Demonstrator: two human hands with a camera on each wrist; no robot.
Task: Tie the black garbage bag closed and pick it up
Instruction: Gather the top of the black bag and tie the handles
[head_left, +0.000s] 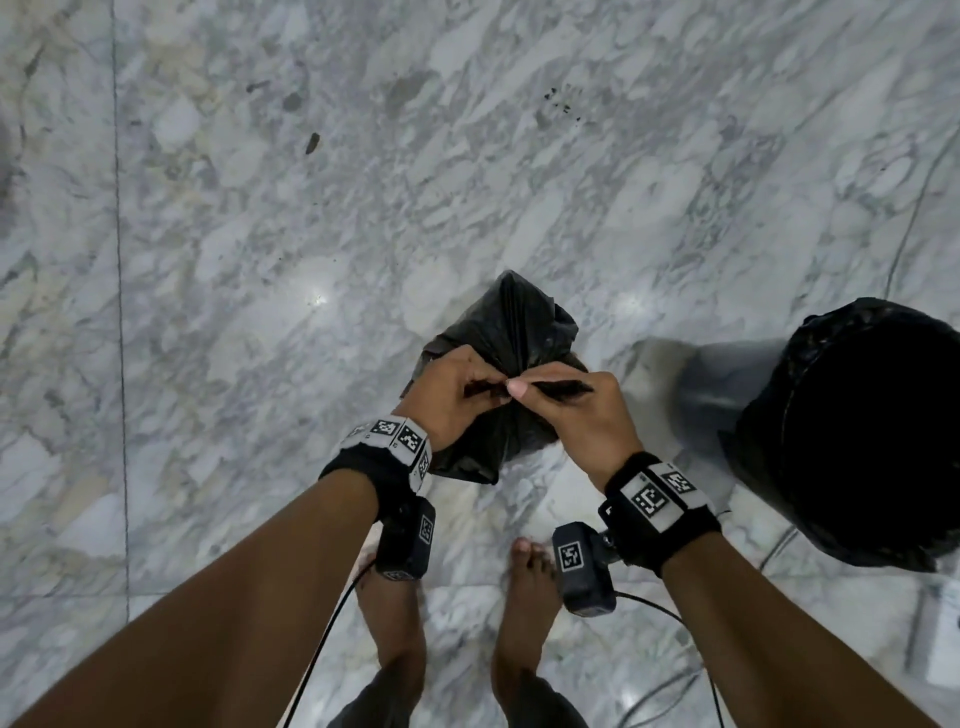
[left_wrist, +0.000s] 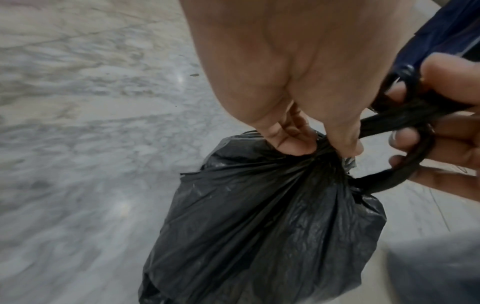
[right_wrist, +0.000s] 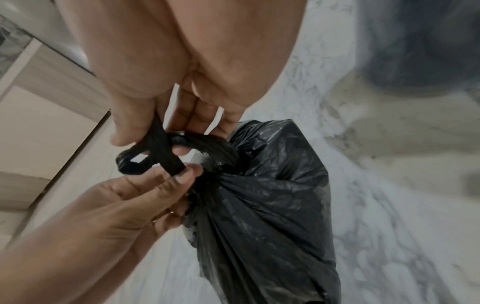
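A small black garbage bag (head_left: 506, 332) hangs above the marble floor, its neck gathered tight (left_wrist: 322, 156). My left hand (head_left: 457, 395) pinches the gathered neck and one twisted handle strip (right_wrist: 166, 156). My right hand (head_left: 566, 410) grips the other twisted strip (left_wrist: 405, 119), which loops round its fingers. In the right wrist view the two strips cross in a loose loop (right_wrist: 145, 162) above the bag's body (right_wrist: 270, 205). The bag's body (left_wrist: 272, 236) is full and creased.
A grey bin (head_left: 852, 431) lined with a black bag stands on the floor to the right. My bare feet (head_left: 524, 613) are just below the bag. Cables (head_left: 670, 618) trail from the wrist cameras. The marble floor (head_left: 260, 234) stretches ahead and left.
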